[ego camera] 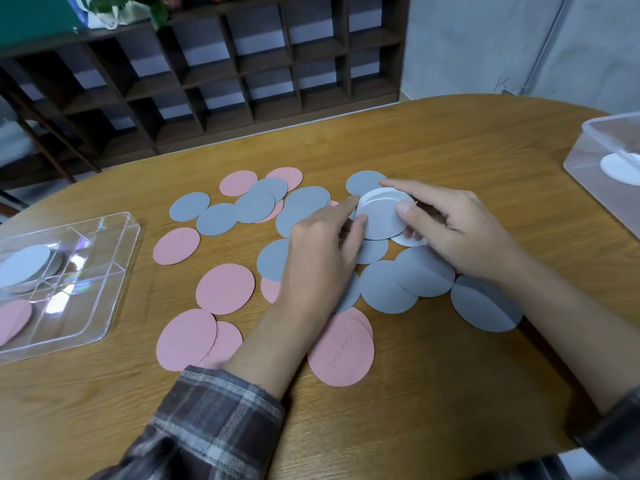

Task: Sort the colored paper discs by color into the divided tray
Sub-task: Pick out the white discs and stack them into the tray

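Note:
Several grey discs and pink discs lie scattered and overlapping on the wooden table. A small stack of white discs sits among them near the middle. My left hand pinches the stack's left edge with thumb and forefinger. My right hand holds its right edge, thumb on top and forefinger stretched along the far rim. One more white disc peeks out under my right fingers. The clear divided tray stands at the left, with grey discs in one compartment and pink discs in another.
A clear plastic box holding something white stands at the table's right edge. A dark wooden cubby shelf runs behind the table's far edge. Bare wood lies along the near edge between my plaid sleeves.

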The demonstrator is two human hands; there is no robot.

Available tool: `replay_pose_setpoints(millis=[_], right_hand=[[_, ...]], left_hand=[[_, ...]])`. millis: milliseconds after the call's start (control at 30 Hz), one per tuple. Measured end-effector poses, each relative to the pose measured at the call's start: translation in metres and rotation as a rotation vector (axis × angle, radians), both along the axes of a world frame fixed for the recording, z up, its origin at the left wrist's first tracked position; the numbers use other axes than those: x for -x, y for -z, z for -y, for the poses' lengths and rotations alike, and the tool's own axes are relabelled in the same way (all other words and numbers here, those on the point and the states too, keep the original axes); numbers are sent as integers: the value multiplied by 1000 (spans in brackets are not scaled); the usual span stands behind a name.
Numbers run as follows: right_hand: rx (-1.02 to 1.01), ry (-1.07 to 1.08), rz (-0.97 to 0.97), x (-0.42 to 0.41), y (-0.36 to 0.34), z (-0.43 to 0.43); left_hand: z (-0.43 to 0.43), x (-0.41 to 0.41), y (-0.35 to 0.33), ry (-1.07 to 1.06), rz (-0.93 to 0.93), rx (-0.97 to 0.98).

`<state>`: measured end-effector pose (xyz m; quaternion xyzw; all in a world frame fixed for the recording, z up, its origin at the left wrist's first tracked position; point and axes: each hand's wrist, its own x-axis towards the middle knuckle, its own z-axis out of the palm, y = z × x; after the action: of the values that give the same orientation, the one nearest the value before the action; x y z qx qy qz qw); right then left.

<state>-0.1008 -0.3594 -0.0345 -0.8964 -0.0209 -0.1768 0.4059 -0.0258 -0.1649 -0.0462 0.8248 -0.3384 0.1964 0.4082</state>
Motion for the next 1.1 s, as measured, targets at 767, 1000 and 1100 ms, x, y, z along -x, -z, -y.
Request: replay_pose_setpoints(millis=[767, 1000, 1100], right_hand=[[-84, 315, 103, -9, 8, 38], [-88, 346, 96, -10, 9, 40], [-90, 347, 89, -11, 9, 39]], left_hand=[[27, 6, 4, 288, -46, -339], [37, 6, 5, 289, -73, -425], [35, 3, 6, 234, -63, -402]])
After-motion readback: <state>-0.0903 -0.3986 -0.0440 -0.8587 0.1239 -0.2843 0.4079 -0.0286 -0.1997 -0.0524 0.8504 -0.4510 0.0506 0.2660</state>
